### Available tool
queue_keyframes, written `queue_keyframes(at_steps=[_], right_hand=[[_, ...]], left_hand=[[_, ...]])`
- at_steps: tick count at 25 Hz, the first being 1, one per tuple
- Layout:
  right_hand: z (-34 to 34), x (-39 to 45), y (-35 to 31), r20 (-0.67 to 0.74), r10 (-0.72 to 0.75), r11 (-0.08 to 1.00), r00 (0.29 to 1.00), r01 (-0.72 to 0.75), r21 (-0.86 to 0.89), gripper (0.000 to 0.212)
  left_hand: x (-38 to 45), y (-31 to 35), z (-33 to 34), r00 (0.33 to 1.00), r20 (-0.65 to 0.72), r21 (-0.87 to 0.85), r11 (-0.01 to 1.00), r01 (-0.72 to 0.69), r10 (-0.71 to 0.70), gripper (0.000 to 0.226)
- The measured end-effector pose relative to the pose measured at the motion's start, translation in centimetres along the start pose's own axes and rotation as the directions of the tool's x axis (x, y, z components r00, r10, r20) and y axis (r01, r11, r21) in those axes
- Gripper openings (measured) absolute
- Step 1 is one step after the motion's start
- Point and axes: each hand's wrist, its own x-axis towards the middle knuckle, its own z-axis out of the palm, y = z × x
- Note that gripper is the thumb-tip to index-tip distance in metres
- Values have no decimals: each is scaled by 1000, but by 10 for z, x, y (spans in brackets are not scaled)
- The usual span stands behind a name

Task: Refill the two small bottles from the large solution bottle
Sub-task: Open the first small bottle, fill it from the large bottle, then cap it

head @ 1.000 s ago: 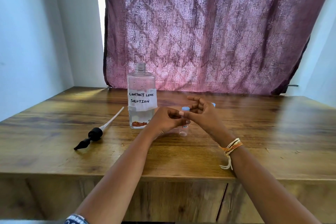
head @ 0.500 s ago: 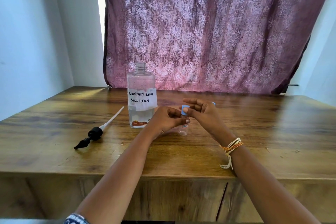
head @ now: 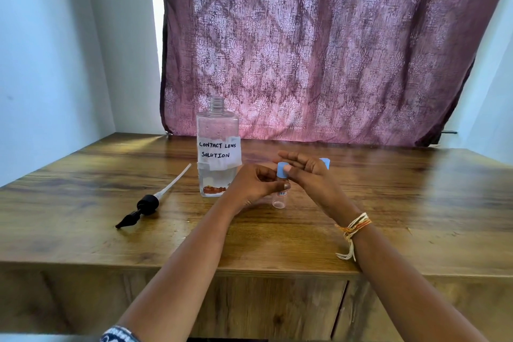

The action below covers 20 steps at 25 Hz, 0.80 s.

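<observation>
blue cap (head: 283, 169) pinched — second bottle (head: 325, 162) mostly hidden behind right hand (head: 311, 175)

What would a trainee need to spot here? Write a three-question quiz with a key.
1. True or false: the large solution bottle has its top off.
2. Which hand grips the small bottle body: A left hand, B right hand?
3. What lies on the table left of the large bottle?

Key: 1 true. 2 A; the right-hand fingers sit on its blue cap. 3 The black pump head with its tube.

Uncapped large bottle (head: 217, 147) beside blue-capped small bottle (head: 280, 189)
</observation>
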Motion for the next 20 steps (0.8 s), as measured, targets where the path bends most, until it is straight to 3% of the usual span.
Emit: queue_keyframes(at_steps=[5, 10, 13, 16, 20], right_hand=[[2, 1, 2, -119, -25, 996, 993, 15, -85, 41], [-2, 1, -2, -178, -56, 998, 982, 58, 4, 32], [-5, -2, -6, -200, -28, 996, 979, 44, 74, 31], [-12, -10, -3, -247, -86, 979, 965, 36, -200, 25], [-21, -31, 7, -111, -92, 774, 990, 0, -633, 20]], left_hand=[[-1, 1, 0, 1000, 7, -38, 999, 7, -7, 17], [0, -1, 1, 1000, -18, -39, 999, 24, -25, 19], [2, -3, 2, 997, -71, -8, 999, 40, -40, 32], [4, -6, 3, 994, -103, -4, 999, 33, -33, 33], [3, -6, 4, 995, -97, 16, 1000, 5, -4, 24]])
